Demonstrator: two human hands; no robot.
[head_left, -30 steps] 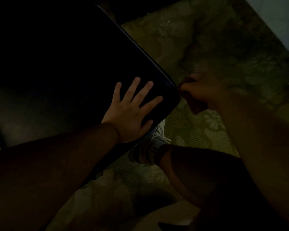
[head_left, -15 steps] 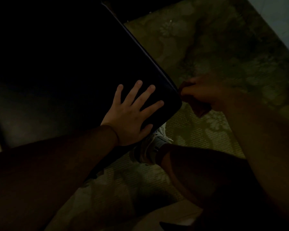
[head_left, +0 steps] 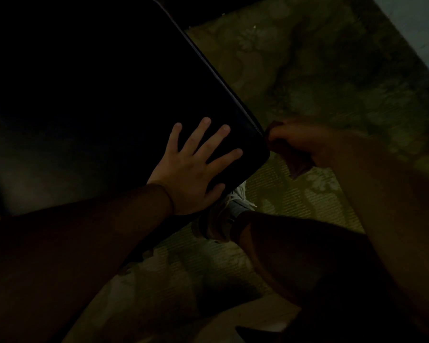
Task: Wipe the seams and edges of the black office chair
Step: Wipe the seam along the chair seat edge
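Two hands appear in the single head view, which is very dim. Left hand (head_left: 192, 169): my fingers are spread straight and pressed flat on the black office chair (head_left: 124, 100), near its rounded corner, bracing it. Right hand (head_left: 305, 142): my fingers are curled and pinch a dark cloth (head_left: 295, 160) against the chair's edge seam (head_left: 229, 89), just above that corner; the cloth's loose end hangs below my fist. The chair's padded panel fills the upper left of the view, its pale piping running diagonally down to the corner, above a patterned carpet (head_left: 307, 70) and my shoe (head_left: 223, 214). Judged from the sheen, the covering is smooth and somewhat slippery, the padding yielding under pressure, the piping firmer. A chair of this kind may roll or swivel, so a flat palm close to the wiped edge seems the best hold, with the cloth folded over the seam.
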